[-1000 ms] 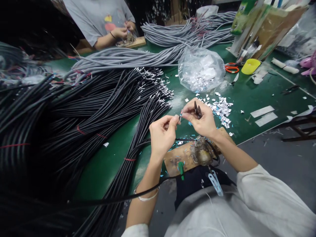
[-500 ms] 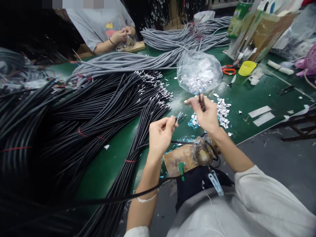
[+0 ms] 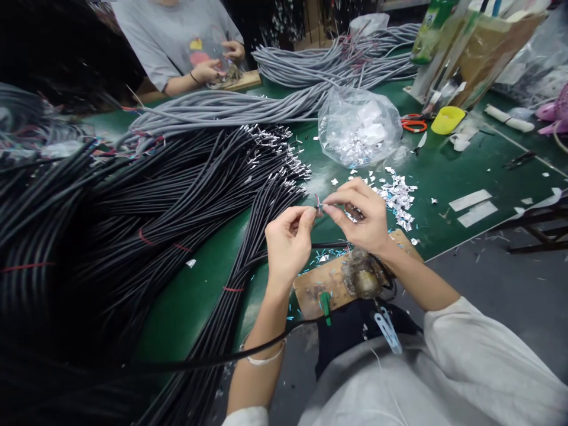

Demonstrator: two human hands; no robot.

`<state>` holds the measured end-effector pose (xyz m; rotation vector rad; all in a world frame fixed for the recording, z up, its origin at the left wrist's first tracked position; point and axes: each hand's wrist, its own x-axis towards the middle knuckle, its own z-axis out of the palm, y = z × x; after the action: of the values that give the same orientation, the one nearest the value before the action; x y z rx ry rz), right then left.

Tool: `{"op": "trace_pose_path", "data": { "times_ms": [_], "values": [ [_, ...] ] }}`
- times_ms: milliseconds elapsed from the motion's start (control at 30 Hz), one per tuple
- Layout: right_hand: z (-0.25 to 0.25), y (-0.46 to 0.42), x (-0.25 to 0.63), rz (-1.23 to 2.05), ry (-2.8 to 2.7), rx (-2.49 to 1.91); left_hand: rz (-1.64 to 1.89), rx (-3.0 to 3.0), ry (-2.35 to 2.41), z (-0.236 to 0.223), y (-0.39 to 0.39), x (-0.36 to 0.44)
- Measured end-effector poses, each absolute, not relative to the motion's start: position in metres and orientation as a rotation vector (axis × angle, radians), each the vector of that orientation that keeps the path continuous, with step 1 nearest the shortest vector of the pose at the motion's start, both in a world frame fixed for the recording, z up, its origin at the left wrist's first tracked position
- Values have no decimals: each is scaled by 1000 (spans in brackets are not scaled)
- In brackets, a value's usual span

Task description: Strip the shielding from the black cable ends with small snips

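Beyond the wooden board [image 3: 308,291], as the head camera looks down, two bare hands meet over a green table [image 3: 208,266]. The left hand [image 3: 290,239], past the board's left end, has its thumb and forefinger closed on a dark cable end [image 3: 316,208]. The right hand [image 3: 361,210], past the middle of the board, pinches the fine wires [image 3: 319,203] coming out of that end between thumb and forefinger; its other fingers curl around a dark tool [image 3: 354,213], mostly hidden, so whether they grip it firmly I cannot tell. What could go wrong, in my judgement: a hard pull on so short a grip might slip the cable end out of the left fingers, or nick or snap a strand; the tool, loosely kept, might drop toward the board or catch a wire. Dropped wire bits would be hard to find among the blue clippings [image 3: 329,254] along the board's far edge and the foil scraps [image 3: 402,201] beyond its right end. The cable end points rightward, toward the right fingertips, its short visible axis running roughly along the line between the hands, across the space beyond the board; one reddish strand sticks out, away from the board. Further back the cable's course is hidden by the left fist. Left of the board, black cables [image 3: 248,242] lie in a long bundle.
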<state>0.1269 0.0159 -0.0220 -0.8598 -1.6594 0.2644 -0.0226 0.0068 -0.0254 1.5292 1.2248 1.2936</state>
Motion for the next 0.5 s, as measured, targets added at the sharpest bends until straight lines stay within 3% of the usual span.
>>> {"op": "trace_pose_path", "data": {
  "times_ms": [233, 500],
  "values": [
    [-20, 16, 129, 361, -1622, -931, 1270, 1696, 1250, -21, 5, -23],
    [-25, 15, 129, 176, -1597, -924, 1298, 1883, 1366, -21, 2, -20]
  ]
}}
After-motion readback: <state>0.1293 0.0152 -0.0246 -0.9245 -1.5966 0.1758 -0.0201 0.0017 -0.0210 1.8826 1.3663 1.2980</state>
